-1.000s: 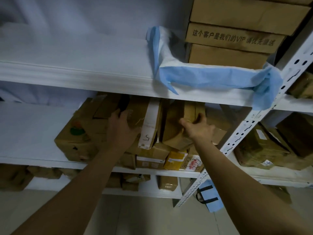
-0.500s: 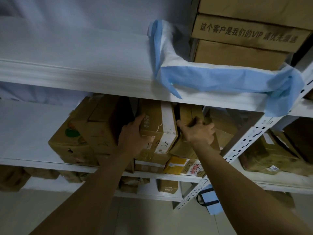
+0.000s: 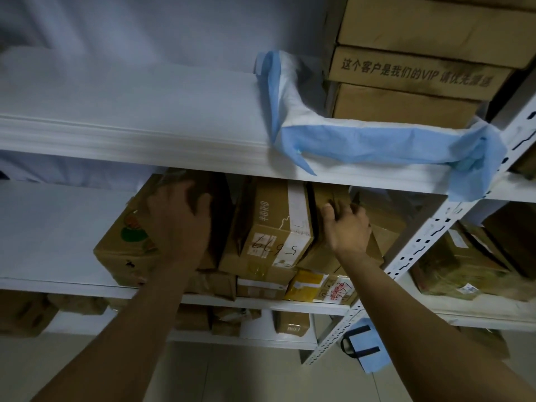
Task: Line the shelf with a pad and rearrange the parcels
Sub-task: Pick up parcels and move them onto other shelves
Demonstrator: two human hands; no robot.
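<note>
- Blue and white, the pad (image 3: 377, 140) lies on the right part of the upper shelf (image 3: 130, 105). Its blue edge hangs crumpled over the shelf's near lip, and its left end stands folded up against the stacked boxes (image 3: 412, 74).
- These stacked boxes sit on the pad at the far right, and the middle one bears a line of printed characters.
- Below, the middle shelf (image 3: 58, 227) holds the parcels crowded toward its right end, up to the white perforated post (image 3: 420, 242).
- At the left of the group lies a large carton (image 3: 121, 250) with a green and orange print. The left hand (image 3: 179, 224) is laid on its right part with the fingers pointing up. Blur hides whether they grip or only press.
- Between the two hands an upright parcel (image 3: 275, 227) stands on end, with a white strip down one side and handwritten numbers on its near face.
- Just right of it, the right hand (image 3: 346, 227) grasps a brown parcel (image 3: 322, 253), the thumb on its left side and the curled fingers over its far edge.
- Under these, a yellow parcel (image 3: 307, 285) lies flat at the shelf's near edge, beside one with red writing.
- More parcels (image 3: 452, 271) fill the bay right of the post.
- A blue bag (image 3: 365, 346) with black straps hangs low on the post.
</note>
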